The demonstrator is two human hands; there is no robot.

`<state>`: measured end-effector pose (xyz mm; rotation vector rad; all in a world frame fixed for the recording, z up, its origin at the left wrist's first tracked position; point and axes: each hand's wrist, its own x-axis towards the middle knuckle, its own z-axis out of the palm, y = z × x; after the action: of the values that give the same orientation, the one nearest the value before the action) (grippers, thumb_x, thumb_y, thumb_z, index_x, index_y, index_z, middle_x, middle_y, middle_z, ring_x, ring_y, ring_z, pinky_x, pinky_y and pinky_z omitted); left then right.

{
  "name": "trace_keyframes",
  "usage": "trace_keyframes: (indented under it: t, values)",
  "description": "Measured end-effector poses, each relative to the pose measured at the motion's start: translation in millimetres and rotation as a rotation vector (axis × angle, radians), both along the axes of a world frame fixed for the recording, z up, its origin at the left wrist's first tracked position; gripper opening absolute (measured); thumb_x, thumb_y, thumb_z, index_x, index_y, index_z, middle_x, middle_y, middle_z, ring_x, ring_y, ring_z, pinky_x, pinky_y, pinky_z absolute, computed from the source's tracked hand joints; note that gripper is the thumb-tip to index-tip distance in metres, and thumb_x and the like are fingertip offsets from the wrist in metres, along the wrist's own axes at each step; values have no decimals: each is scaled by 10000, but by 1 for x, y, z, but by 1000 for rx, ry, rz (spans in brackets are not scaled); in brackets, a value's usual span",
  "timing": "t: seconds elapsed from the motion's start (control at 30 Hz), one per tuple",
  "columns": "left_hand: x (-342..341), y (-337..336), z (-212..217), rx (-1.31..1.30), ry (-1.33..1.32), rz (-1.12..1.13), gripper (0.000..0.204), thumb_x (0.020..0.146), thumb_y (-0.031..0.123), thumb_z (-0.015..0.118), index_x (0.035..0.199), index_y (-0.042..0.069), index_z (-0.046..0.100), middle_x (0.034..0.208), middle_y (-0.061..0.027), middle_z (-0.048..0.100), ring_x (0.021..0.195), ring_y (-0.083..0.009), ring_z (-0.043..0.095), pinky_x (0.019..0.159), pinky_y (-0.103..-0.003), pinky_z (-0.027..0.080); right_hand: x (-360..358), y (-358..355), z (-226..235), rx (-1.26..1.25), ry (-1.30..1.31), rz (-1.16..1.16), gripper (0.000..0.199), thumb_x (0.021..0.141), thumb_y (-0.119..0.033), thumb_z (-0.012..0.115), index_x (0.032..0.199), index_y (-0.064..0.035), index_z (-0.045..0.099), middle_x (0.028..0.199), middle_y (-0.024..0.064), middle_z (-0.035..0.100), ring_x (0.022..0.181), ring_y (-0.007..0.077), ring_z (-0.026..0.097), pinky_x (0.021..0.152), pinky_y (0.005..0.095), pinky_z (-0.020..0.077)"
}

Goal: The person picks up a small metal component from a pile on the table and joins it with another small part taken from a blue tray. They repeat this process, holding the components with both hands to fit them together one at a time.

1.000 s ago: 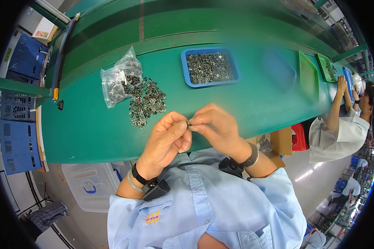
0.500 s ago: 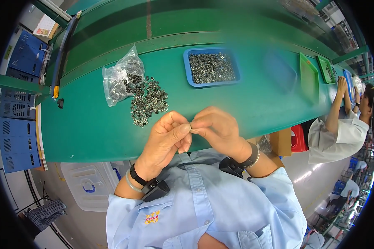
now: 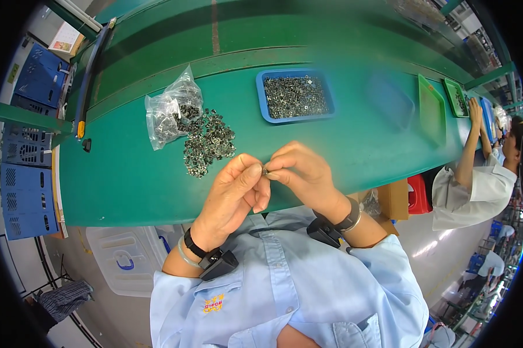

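A person in a light blue shirt sits or stands at a long green desk (image 3: 116, 185), seen from above. Both hands are raised over its near edge, in front of the chest, and meet at the fingertips around one small dark part (image 3: 265, 171). The left hand (image 3: 232, 188) has its grip closed, thumb against forefinger, on one side of the part; the right hand (image 3: 301, 177) pinches the other side just as closely. The piece is so tiny that fingertips alone seem able to hold it, and two hands probably steady it better than one.

Beyond the left hand lies a loose pile of small parts (image 3: 209, 142), spilling from the mouth of a clear plastic bag (image 3: 162, 130), likely placed there for easy reach. Beyond the right hand, farther back, a blue tray (image 3: 262, 95) holds many more small metal pieces; its raised walls presumably keep them from scattering.

The held part looks dark, perhaps with a metallic glint, but fingers cover most of it, so its shape cannot be told. The pieces in the pile look black and silvery.
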<state>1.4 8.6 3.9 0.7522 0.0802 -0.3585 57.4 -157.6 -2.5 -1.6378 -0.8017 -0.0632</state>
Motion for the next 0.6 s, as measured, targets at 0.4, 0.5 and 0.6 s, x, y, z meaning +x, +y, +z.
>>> trace_keyframes:
  t: [0.4,0.5,0.6]
  values:
    - [-2,0,0,66,-18,44,114,945,170,552,966,65,511,712,-60,596,568,-107,538,484,-225,413,-3,3,-5,35,130,-9,110,788,-36,691,878,-60,632,856,38,620,776,169,582,667,285,477]
    - [-2,0,-1,126,-36,68,115,937,168,564,971,69,515,701,-59,592,561,-113,541,474,-226,410,-5,3,-7,41,112,-9,104,792,-34,689,874,-61,631,856,40,622,778,172,582,668,285,476]
    - [-3,-2,0,206,-59,108,134,928,187,580,976,78,518,663,-57,573,538,-129,537,451,-236,396,-5,5,-6,52,89,-19,98,794,-35,687,870,-62,629,855,41,623,782,176,582,671,286,475]
